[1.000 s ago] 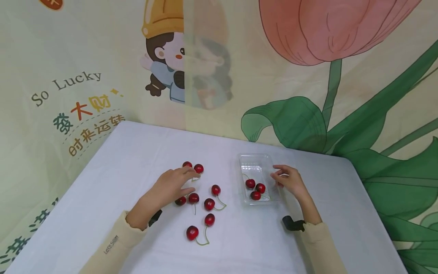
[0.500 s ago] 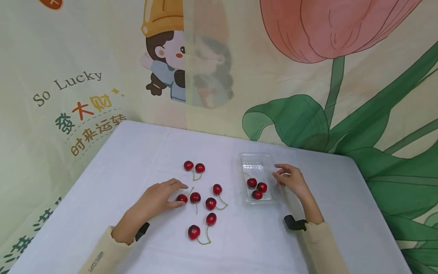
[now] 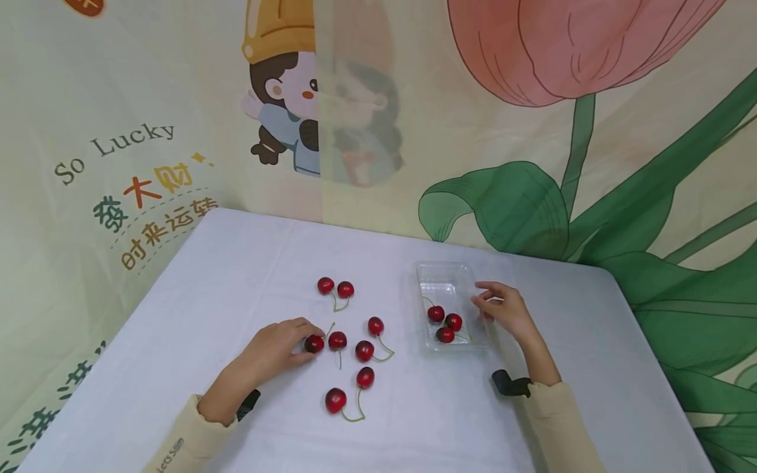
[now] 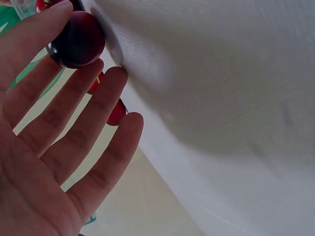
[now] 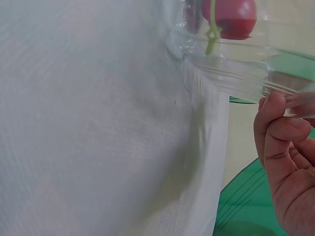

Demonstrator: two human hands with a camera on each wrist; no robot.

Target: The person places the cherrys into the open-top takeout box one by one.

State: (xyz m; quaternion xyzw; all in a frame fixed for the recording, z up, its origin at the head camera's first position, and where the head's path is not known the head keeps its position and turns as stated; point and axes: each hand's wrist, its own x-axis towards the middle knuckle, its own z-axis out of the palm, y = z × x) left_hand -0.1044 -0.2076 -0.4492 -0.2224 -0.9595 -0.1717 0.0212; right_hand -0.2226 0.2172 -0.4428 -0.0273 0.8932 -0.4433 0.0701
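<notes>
At the left of the cherries on the table, my left hand [image 3: 272, 351] has its thumb and fingertips around one dark red cherry [image 3: 315, 344]. In the left wrist view that cherry [image 4: 81, 42] lies between the thumb and the nearest fingers, while the other fingers extend past it. Its green stem points up and right, towards a neighbouring cherry [image 3: 337, 340]. My right hand [image 3: 505, 312] pinches the right rim of a clear plastic box [image 3: 437, 289]. Inside the box lie 3 cherries [image 3: 453, 322], at its near end.
Stem-joined cherry pairs lie behind the left hand [image 3: 345, 290], between it and the box [image 3: 364, 351], and closer to the front [image 3: 335, 400]. A white cloth covers the table [image 3: 254, 256]. A printed curtain [image 3: 367, 203] hangs along the back edge.
My left hand has drawn back from the rear cherry pair, leftwards and nearer, and its fingers have closed around the leftmost cherry. My right hand stays at the box rim.
</notes>
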